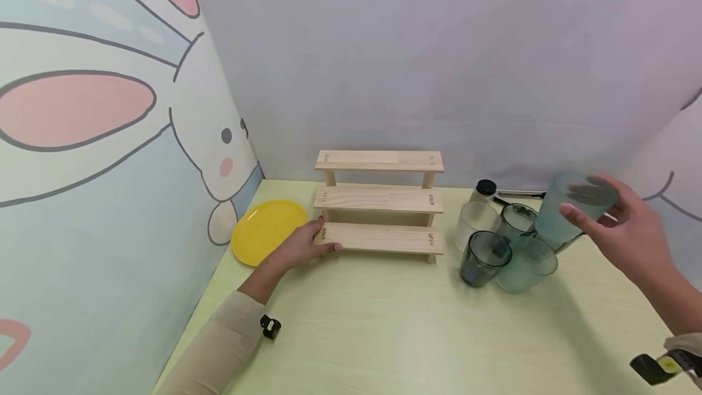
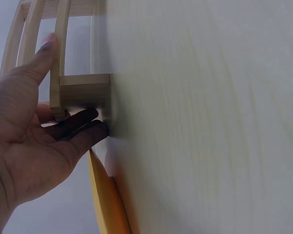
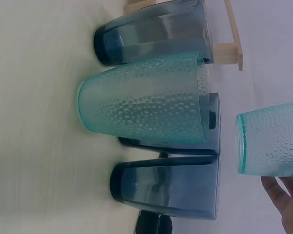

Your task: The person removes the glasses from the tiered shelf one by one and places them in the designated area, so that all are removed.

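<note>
A small three-tier wooden stand (image 1: pixel 378 200) stands on the table near the back wall. At the left end of its lowest step, my left hand (image 1: pixel 300 245) grips the board, thumb in front and fingers round the end, as the left wrist view shows. On the right, my right hand (image 1: pixel 638 227) holds a bumpy light-teal plastic cup (image 3: pixel 273 141) in the air. Below that cup, a second teal cup (image 1: pixel 526 266) stands upright among several grey-tinted glasses. The nearest grey glass (image 1: pixel 484 259) is just left of it.
A yellow plate (image 1: pixel 269 232) lies left of the stand, close to the rabbit-patterned wall (image 1: pixel 99 212). Behind the glasses are a black-capped bottle (image 1: pixel 485 189) and a clear cup (image 1: pixel 476 224). Dark handles show beside them. The pale wood-grain table (image 1: pixel 395 328) extends in front.
</note>
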Available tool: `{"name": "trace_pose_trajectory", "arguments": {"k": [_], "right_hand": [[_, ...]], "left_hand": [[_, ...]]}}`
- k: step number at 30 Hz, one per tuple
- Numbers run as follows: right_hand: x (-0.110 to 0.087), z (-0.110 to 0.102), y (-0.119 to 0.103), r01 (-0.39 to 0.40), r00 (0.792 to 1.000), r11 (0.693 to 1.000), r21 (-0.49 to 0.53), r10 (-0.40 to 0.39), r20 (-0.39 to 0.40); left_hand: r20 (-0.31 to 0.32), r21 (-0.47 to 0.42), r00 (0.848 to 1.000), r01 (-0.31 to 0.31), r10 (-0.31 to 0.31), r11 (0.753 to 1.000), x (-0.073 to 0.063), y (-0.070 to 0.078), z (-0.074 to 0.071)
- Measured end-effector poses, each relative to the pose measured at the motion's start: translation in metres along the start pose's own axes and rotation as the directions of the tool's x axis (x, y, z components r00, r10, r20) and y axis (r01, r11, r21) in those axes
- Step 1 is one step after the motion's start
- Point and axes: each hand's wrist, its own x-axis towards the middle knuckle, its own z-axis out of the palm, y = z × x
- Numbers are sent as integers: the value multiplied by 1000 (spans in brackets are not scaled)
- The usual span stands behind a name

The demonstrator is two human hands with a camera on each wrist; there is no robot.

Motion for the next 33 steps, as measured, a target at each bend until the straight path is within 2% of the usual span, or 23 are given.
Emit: {"name": "trace_pose_trajectory", "arguments": {"k": [15, 29, 33], "right_hand": [[-18, -12, 24, 0, 1000, 999, 42, -1, 8], [-32, -15, 38, -19, 1000, 997, 73, 19, 2], [-39, -12, 41, -39, 999, 993, 115, 40, -1]], "left_hand": [[1, -11, 1000, 5, -5, 1000, 0, -2, 1], [-1, -1, 1000, 22, -22, 1000, -1, -1, 1], [2, 3, 1000, 17, -17, 1000, -1, -1, 1]]}}
